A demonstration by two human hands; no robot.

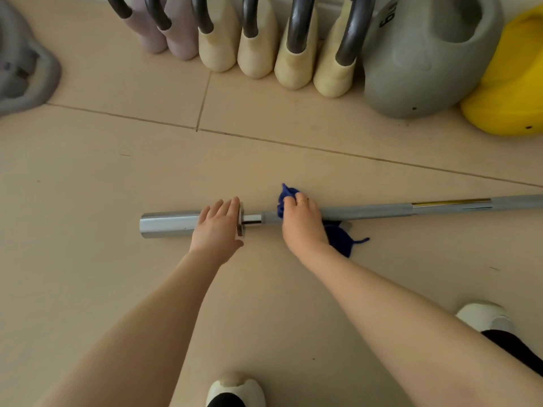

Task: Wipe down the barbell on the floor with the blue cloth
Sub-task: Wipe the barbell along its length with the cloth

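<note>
A grey barbell (373, 211) lies across the tiled floor, its chrome sleeve (167, 224) at the left end and its shaft running off the right edge. My left hand (217, 224) rests flat on the sleeve beside the collar, fingers extended and slightly apart. My right hand (301, 220), a ring on one finger, grips the blue cloth (286, 196), which is wrapped over the shaft just right of the collar. Part of the cloth hangs onto the floor below the bar.
A row of pale kettlebells (258, 54) with dark handles stands along the far wall. A large grey kettlebell (417, 60) and a yellow one (511, 92) stand at the far right. A grey weight (23, 71) is at the far left. My two white shoes (235, 389) are near.
</note>
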